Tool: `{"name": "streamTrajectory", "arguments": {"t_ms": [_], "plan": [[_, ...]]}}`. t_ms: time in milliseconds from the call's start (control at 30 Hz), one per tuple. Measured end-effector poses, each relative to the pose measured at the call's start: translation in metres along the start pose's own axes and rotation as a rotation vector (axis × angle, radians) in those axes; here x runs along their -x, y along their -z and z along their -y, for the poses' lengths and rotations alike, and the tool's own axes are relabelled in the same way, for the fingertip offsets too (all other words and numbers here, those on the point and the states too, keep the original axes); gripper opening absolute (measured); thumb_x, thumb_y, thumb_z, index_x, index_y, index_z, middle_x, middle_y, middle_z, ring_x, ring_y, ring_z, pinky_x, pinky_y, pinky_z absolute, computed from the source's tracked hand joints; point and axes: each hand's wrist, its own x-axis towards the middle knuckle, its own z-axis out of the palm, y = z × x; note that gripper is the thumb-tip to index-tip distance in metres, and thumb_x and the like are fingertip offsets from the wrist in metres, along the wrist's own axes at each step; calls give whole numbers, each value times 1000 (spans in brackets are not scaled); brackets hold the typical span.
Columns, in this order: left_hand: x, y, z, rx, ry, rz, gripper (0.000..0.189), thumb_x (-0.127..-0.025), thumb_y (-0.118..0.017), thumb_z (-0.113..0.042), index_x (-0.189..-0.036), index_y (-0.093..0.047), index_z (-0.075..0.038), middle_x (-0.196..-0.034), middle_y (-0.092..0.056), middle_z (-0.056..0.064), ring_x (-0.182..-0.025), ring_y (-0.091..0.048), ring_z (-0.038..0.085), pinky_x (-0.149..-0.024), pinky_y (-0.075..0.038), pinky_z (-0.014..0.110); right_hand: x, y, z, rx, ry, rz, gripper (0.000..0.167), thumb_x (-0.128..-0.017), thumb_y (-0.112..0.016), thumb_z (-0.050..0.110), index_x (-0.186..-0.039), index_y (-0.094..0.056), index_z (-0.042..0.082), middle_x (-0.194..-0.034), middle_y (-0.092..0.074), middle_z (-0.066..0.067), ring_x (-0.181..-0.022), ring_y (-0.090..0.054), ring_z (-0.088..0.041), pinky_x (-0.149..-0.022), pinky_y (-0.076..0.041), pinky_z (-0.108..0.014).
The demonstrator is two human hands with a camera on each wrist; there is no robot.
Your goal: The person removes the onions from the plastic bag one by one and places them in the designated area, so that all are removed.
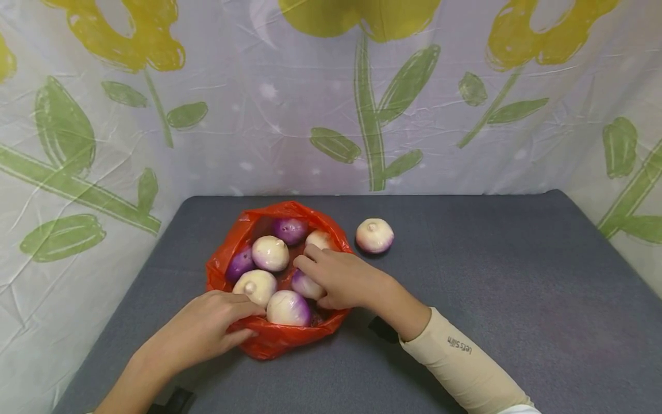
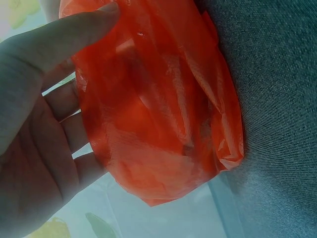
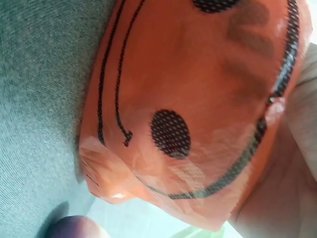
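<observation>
An open red plastic bag (image 1: 269,342) stands on the table, holding several purple-and-white turnips (image 1: 271,253). My left hand (image 1: 209,322) holds the bag's near left rim, with the thumb (image 2: 74,32) on the outside and the other fingers behind the plastic. Over the right rim, my right hand (image 1: 343,279) reaches into the bag. Its fingers curl about a turnip (image 1: 305,283) that is partly hidden beneath them. Black printed lines and dots mark the bag's side (image 3: 171,134) in the right wrist view. One loose turnip (image 1: 374,236) lies outside, just right of the bag.
A dark grey cloth-covered table (image 1: 491,287) carries everything. Behind it and at both sides hangs a pale curtain (image 1: 233,115) printed with yellow flowers and green leaves. The table's far edge runs close to the curtain.
</observation>
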Motion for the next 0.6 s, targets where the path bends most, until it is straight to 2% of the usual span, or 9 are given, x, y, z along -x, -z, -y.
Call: {"name": "streamTrajectory", "arguments": {"t_ms": [333, 600], "plan": [[0, -1, 0, 2, -3, -4, 27, -82, -83, -17, -107, -74, -18, -99, -69, -12, -87, -64, 6, -77, -56, 36, 3, 5, 0, 10, 30, -46, 68, -73, -90, 27, -126, -51, 13, -113, -49, -3, -87, -56, -17, -71, -51, -31], [0, -1, 1, 7, 0, 0, 27, -81, -84, -18, -107, -74, -19, -98, -68, -13, -86, -63, 5, -77, -57, 36, 5, 9, 1, 11, 47, -60, 69, -73, -90, 26, -127, -50, 12, -113, -50, -3, -86, -55, -17, -74, -51, -30]]}}
